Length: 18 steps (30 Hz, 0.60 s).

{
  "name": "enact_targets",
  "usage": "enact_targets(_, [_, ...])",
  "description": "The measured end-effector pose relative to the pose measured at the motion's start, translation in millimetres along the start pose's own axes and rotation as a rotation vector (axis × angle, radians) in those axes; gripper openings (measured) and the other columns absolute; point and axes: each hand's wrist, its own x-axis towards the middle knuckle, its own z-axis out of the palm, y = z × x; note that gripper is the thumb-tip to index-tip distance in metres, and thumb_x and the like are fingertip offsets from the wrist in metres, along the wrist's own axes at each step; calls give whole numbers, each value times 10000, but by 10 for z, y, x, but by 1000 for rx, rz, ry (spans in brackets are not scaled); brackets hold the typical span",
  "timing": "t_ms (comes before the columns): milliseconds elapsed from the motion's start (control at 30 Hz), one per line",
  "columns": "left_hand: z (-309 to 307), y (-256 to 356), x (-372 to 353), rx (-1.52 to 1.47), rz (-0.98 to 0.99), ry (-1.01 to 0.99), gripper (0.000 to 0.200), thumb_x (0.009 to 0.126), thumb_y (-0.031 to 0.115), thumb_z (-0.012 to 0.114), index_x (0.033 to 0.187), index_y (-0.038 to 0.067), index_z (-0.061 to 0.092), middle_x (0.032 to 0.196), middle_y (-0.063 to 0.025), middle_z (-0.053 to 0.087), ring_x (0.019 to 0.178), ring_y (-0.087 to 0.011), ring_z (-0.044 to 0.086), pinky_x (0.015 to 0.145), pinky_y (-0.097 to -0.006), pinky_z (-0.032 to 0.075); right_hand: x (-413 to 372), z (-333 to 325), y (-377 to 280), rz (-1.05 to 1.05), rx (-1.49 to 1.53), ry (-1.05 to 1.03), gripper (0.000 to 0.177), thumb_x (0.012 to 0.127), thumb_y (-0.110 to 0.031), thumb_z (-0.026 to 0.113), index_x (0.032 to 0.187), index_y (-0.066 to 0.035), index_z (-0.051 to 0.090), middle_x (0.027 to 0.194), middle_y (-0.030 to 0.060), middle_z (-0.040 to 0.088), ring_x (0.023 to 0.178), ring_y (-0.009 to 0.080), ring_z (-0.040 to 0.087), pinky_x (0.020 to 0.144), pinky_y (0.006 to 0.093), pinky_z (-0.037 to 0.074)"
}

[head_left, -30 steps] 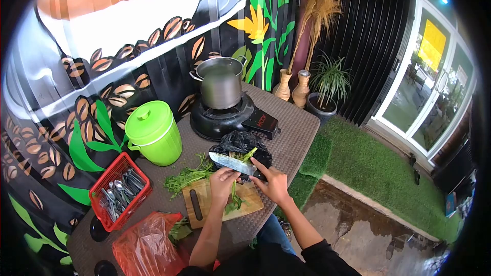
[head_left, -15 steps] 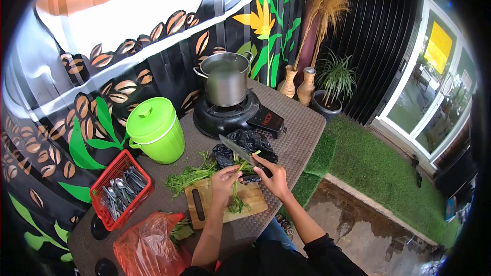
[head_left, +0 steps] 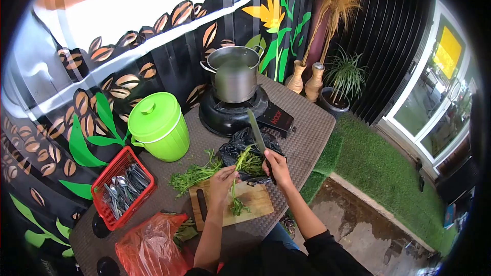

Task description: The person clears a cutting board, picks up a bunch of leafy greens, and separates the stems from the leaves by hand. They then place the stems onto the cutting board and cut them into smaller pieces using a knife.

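Observation:
My left hand (head_left: 221, 183) pinches a bunch of leafy green stalks (head_left: 241, 160) above the wooden cutting board (head_left: 260, 200). Its leafy end hangs down over the board. Wrapped around the dark handle of a knife (head_left: 255, 132), my right hand (head_left: 277, 167) keeps the blade pointing up and away, close to the right of the stalks. Behind both hands lies a crumpled black plastic bag (head_left: 231, 148) with greens at its opening. More leafy greens (head_left: 190, 181) rest on the table, left of the bag and beside the board.
A steel pot (head_left: 236, 79) stands on a black portable stove (head_left: 217, 118) at the back. To the left are a lidded green bucket (head_left: 162, 133) and a red basket (head_left: 118, 220) of cutlery. A red plastic bag (head_left: 153, 243) sits near the table's front edge.
The knife has swung from slanting left across the stalks to pointing more upright, and my right hand has drawn slightly right of them. The stalks are still in my left hand.

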Motion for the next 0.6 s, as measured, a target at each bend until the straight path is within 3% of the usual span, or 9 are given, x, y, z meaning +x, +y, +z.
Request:
enact_targets(133, [-65, -61, 45, -47, 2, 23, 304, 813, -23, 652, 1101, -74, 568, 972, -134, 608, 797, -177, 626, 669, -287, 578, 95, -98, 143, 62, -38, 56, 428, 964, -337, 490, 1196, 15, 561, 523, -6, 427, 450, 52, 371, 437, 209, 303])
enact_targets(200, [-74, -82, 79, -34, -17, 24, 305, 816, -21, 650, 1106, -68, 568, 981, -131, 605, 803, -174, 622, 674, -286, 573, 194, -216, 277, 67, -94, -4, 426, 950, -341, 508, 1195, 0, 577, 526, 24, 486, 446, 74, 433, 464, 231, 364])
enact_targets(267, [-40, -85, 53, -26, -43, 29, 306, 819, -18, 648, 1111, -62, 567, 990, -128, 602, 808, -171, 619, 680, -286, 568, 241, -280, 493, -40, -485, 3, 425, 925, -347, 537, 1184, -16, 598, 563, 67, 558, 481, 104, 521, 520, 264, 431])
enact_targets(333, [43, -19, 15, -32, -72, 47, 313, 836, 0, 636, 1133, -57, 555, 1001, -122, 597, 828, -165, 606, 701, -287, 554, 198, -266, 468, -65, -571, 46, 439, 901, -358, 563, 1184, -26, 603, 611, 104, 605, 529, 126, 583, 575, 285, 466])
enact_targets(433, [77, -58, -21, -63, -51, 40, 286, 851, 19, 625, 1122, -51, 569, 1014, -104, 606, 818, -149, 598, 700, -290, 552, 136, -251, 411, -121, -559, 36, 405, 912, -328, 557, 1144, -1, 615, 588, 72, 577, 508, 105, 545, 528, 273, 436])
enact_targets(500, [86, -89, -69, -76, -50, 27, 293, 858, 24, 617, 1133, -58, 562, 1007, -105, 609, 816, -153, 599, 701, -288, 552, 87, -247, 349, 12, -376, -20, 338, 951, -273, 519, 1155, -13, 590, 574, 3, 462, 475, 58, 425, 433, 236, 334])
enact_targets(600, [128, -130, -155, -133, -42, 11, 302, 876, 44, 600, 1151, -70, 549, 1007, -115, 618, 820, -164, 607, 703, -286, 552, -26, -176, 263, 89, -167, -10, 319, 961, -273, 503, 1151, -25, 569, 542, -15, 411, 451, 51, 370, 407, 227, 287])
